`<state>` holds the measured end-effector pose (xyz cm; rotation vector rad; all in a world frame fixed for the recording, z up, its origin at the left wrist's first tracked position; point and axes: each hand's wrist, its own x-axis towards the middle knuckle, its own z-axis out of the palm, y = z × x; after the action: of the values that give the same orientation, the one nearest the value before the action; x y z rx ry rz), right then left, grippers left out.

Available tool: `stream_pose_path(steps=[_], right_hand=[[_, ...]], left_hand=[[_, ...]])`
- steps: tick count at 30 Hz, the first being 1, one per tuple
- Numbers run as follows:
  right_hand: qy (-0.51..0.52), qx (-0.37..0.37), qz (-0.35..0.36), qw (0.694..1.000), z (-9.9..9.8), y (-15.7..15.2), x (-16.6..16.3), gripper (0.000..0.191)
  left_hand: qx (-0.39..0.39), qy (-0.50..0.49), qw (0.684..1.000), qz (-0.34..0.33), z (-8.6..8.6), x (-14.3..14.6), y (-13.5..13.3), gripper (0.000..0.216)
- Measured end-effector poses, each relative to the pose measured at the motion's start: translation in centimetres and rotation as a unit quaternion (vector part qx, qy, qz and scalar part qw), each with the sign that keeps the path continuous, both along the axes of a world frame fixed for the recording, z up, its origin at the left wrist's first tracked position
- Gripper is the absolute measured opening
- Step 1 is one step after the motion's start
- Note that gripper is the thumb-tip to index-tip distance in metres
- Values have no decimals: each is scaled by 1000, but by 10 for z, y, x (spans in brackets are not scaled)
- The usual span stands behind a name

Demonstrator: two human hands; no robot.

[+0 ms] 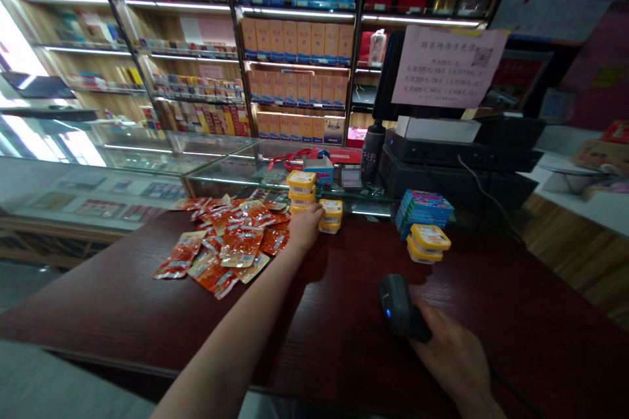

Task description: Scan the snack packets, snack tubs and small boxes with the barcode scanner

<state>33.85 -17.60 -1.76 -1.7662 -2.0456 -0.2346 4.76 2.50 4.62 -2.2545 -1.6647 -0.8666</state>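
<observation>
My left hand (305, 228) reaches to the back of the counter with its fingers curled at the yellow-lidded tubs. It covers the lower part of the taller tub stack (301, 188) and touches the left side of a shorter tub stack (330, 213). Its fingertips are partly hidden, so which tub they grip is unclear. In my right hand (449, 347) is a black barcode scanner (396, 304) with a blue light, held by its handle above the counter. A pile of orange snack packets (240, 236) lies to the left of my left hand.
Two more yellow-lidded tubs (426, 243) sit stacked at the right beside a pile of blue packs (425, 206). Behind them are a cash register with a monitor (388, 78) and a paper sign (447, 69). A glass display case (221, 167) borders the dark wooden counter (324, 314).
</observation>
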Motion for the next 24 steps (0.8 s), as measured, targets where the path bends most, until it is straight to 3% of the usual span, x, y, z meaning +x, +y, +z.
stream_pose_path(steps=[8,14,24], right_hand=[[9,2,-7,1000,-2,0,0,32],[-7,-7,-3,1000,-3,1,1,33],[12,5,-9,1000,-3,2,0,33]], left_hand=[[-11,22,999,20,-3,-2,-8,23],[12,39,999,-18,-13,6,-11,42],[-1,46,999,19,-14,25,-5,36]])
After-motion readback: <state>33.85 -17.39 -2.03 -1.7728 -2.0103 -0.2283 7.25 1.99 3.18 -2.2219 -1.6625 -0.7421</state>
